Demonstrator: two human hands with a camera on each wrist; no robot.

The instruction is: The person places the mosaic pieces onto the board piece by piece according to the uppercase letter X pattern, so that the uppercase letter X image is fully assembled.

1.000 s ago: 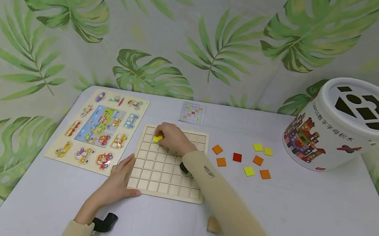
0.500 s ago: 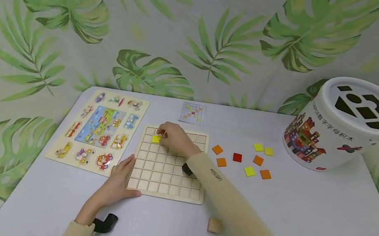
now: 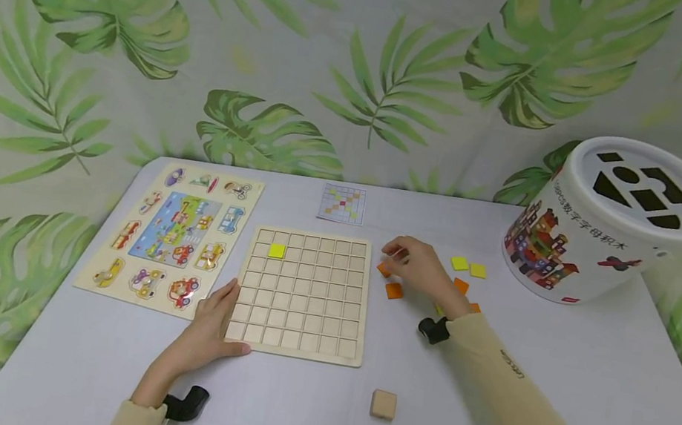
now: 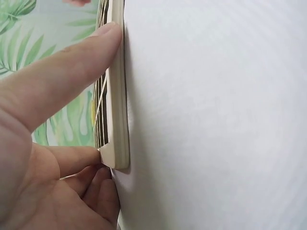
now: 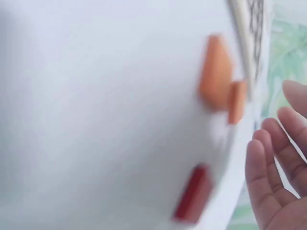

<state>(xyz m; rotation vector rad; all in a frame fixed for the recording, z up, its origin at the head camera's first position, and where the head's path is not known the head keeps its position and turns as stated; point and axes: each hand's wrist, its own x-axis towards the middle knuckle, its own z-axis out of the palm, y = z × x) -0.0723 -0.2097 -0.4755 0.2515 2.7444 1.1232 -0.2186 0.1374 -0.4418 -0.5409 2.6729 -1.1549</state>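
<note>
Bare white table [image 3: 292, 422] offers a hand passage along the near side of the wooden grid board [image 3: 301, 304], with a small wooden cube [image 3: 383, 405] standing off the near right corner, while the left hand [image 3: 213, 323] plugs the wedge between that board and the picture puzzle [image 3: 170, 236]. At right, the right hand [image 3: 420, 265] and its sleeved forearm [image 3: 526, 401] bar the way across loose orange tiles [image 3: 394, 291], and a tall white bucket [image 3: 609, 227] blocks the far right; one flat yellow tile [image 3: 276, 251] interrupts the grid's open top.
</note>
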